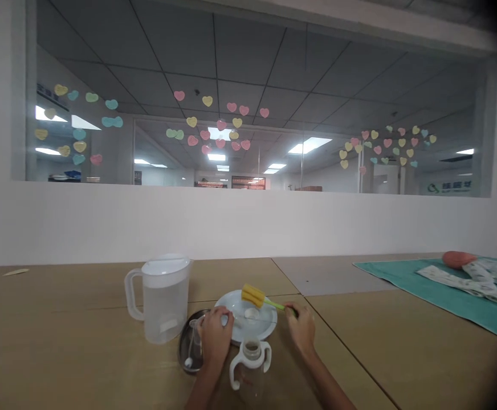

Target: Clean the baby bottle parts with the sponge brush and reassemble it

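Note:
My right hand [302,327] grips the green handle of a sponge brush [253,296], its yellow head over the far part of a white plate [266,327]. Over the plate's left edge, my left hand [216,333] has its fingers pinched together; what they hold, if anything, is too small to name. A clear bottle [252,376] with white side handles stands upright between my forearms, its neck open. Left of it, partly behind my left hand, a metal tray [184,347] holds small clear and white parts.
A translucent lidded pitcher [165,302] stands left of the tray. At the right lie a green cloth [419,285], patterned fabric [466,285] and a reddish rounded object [457,259]. A white wall [248,222] with a window rises behind the table [81,353].

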Tool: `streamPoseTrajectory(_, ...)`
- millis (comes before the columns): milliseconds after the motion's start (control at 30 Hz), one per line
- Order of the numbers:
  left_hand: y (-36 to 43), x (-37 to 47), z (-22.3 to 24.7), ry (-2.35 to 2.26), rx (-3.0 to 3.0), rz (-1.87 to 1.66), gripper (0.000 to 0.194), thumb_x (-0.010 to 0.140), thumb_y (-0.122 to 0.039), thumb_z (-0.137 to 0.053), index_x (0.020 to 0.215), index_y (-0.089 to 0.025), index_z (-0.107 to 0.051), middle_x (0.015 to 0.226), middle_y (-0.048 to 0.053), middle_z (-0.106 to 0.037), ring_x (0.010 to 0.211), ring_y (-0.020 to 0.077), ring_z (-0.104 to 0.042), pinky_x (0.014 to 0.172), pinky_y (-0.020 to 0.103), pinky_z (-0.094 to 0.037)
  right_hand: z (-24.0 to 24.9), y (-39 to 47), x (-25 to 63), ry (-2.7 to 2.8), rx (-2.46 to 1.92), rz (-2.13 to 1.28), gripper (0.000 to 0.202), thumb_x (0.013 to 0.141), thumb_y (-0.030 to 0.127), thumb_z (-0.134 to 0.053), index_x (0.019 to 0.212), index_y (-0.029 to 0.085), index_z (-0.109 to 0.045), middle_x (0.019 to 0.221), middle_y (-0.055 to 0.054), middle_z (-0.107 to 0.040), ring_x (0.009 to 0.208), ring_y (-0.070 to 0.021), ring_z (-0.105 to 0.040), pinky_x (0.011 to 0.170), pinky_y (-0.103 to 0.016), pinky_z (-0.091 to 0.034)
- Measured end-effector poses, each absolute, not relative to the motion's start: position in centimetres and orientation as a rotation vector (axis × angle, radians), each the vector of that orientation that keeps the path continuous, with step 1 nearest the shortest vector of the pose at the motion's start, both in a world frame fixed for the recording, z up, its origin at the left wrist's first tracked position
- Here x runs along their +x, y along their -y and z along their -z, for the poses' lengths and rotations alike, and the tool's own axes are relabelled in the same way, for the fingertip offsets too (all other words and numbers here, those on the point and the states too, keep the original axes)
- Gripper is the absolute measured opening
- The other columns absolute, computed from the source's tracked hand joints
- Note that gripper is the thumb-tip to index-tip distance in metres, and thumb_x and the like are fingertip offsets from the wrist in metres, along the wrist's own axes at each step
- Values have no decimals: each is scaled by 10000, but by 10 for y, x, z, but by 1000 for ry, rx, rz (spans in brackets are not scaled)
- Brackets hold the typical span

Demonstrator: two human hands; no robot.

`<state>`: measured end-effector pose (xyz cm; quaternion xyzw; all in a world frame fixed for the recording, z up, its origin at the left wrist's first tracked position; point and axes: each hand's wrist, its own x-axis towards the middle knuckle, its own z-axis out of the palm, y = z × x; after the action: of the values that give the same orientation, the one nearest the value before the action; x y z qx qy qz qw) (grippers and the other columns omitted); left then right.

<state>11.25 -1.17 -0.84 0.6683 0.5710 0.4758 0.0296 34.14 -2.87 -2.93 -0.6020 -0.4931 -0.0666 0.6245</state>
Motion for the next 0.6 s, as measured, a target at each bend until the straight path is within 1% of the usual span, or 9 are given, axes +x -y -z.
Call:
streamPoseTrajectory(67, 18, 104, 13, -1668, 1967, -1633, 264, 829, -341, -430, 835, -200, -653, 934, 65, -697, 923, 211, -623, 863, 335, -432, 28, 32, 338, 1188, -1255, 89, 266, 744, 327, -462, 723, 202, -696, 768, -63, -688, 775, -240, -585, 722, -343, -424)
streamPoseTrajectory(133, 23, 98, 18, -1574, 1889, -1715, 302, 857, -381, -389, 875, -190, -622, 897, 65, -691, 859, 200, -633, 787, 302, -460, 26, 37, 332, 1283, -1111, 82, 253, 778, 315, -474, 731, 196, -692, 759, -57, -679, 761, -215, -582, 703, -318, -434)
streamPoseTrajectory(167, 24, 96, 19, -1543, 1860, -1737, 310, 868, -393, -377, 884, -190, -610, 897, 64, -687, 848, 197, -634, 773, 298, -464, 26, 40, 329, 1338, -1047, 108, 239, 790, 301, -481, 733, 197, -689, 746, -52, -673, 747, -204, -577, 692, -308, -434)
streamPoseTrajectory(300, 28, 97, 23, -1483, 1850, -1777, 312, 892, -401, -352, 909, -197, -588, 926, 62, -672, 853, 195, -625, 763, 299, -465, 24, 47, 318, 1477, -953, 288, 199, 811, 241, -494, 765, 197, -683, 725, -37, -655, 707, -178, -549, 676, -294, -420)
streamPoseTrajectory(433, 31, 100, 21, -1452, 1860, -1816, 317, 899, -400, -346, 920, -192, -584, 935, 72, -664, 865, 195, -620, 763, 298, -465, 28, 43, 321, 1382, -1121, 394, 226, 827, 265, -480, 809, 198, -696, 768, -48, -666, 741, -187, -548, 706, -303, -413)
streamPoseTrajectory(500, 33, 100, 20, -1441, 1857, -1811, 318, 900, -401, -345, 927, -191, -582, 941, 74, -662, 876, 195, -619, 772, 299, -466, 29, 40, 326, 1343, -1178, 375, 240, 819, 295, -481, 798, 201, -702, 778, -52, -672, 756, -196, -550, 717, -310, -412)
streamPoseTrajectory(600, 33, 101, 21, -1430, 1872, -1783, 314, 899, -399, -348, 934, -191, -580, 950, 74, -658, 885, 194, -611, 785, 302, -463, 32, 38, 329, 1354, -1147, 191, 245, 780, 330, -497, 744, 197, -699, 761, -55, -673, 765, -205, -565, 725, -308, -419)
